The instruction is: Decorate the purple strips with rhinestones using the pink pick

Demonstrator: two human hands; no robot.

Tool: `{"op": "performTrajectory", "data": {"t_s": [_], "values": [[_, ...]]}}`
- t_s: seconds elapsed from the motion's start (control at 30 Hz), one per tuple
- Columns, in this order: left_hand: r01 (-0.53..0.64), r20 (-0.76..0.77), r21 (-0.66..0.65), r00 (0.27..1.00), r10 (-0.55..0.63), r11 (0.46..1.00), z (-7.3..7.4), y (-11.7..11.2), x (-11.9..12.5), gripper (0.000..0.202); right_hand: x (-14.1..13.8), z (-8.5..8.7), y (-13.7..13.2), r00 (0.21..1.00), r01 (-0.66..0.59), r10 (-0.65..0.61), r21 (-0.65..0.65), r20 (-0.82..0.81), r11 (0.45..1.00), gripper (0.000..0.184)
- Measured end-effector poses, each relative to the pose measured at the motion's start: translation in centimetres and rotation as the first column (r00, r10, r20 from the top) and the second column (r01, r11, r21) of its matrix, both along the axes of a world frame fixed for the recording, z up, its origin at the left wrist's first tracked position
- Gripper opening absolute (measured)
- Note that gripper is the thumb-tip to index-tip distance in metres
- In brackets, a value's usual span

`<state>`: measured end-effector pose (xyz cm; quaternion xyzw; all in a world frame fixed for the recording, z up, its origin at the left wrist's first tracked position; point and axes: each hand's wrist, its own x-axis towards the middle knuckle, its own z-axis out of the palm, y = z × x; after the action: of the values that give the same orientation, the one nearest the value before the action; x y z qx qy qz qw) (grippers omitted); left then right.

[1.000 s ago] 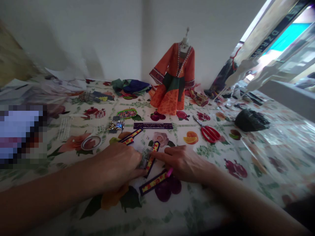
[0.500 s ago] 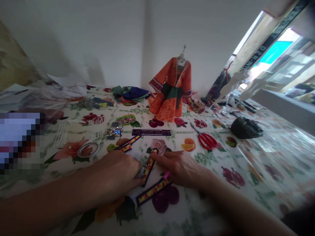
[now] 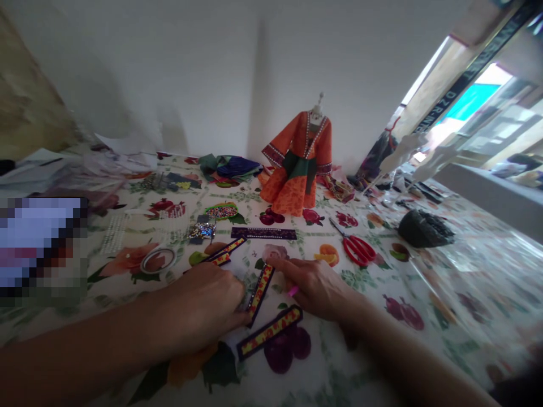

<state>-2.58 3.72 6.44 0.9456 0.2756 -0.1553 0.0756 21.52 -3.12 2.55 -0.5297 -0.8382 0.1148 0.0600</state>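
Observation:
My left hand lies knuckles up on the flowered tablecloth, fingers curled, its fingertips pressing the lower end of a dark strip with a red-and-yellow pattern. My right hand rests just right of that strip, index finger pointing at its upper end, with a small pink object tucked under the fingers. A second patterned strip lies in front of both hands. Two more strips lie beyond my left hand.
An orange miniature robe on a stand rises at the back. Red scissors, a purple beaded band, a tape roll, sequin and bead patches, folded fabric and a dark bundle lie around.
My right hand has drawn back slightly from the front strip, which now lies uncovered. The view has tilted, so everything sits a little lower in the picture.

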Motion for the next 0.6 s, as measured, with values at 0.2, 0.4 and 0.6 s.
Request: {"op": "performTrajectory", "data": {"t_s": [0.2,0.4,0.6], "values": [[-0.022,-0.015,-0.004,1.000,0.022,1.000,0.6,-0.3,0.3,0.037,-0.4,-0.5,0.2,0.999,-0.031,0.030,0.025,0.045,0.999,0.058],[-0.031,-0.040,-0.027,0.999,0.030,0.999,1.2,-0.4,0.6,0.034,-0.2,-0.1,0.3,0.998,0.024,-0.024,-0.002,-0.051,1.000,0.061],[-0.031,-0.023,-0.021,0.999,0.031,0.999,1.0,-0.3,0.5,0.032,-0.6,-0.2,0.1,0.999,-0.029,0.030,-0.018,0.044,0.999,0.062]]}}
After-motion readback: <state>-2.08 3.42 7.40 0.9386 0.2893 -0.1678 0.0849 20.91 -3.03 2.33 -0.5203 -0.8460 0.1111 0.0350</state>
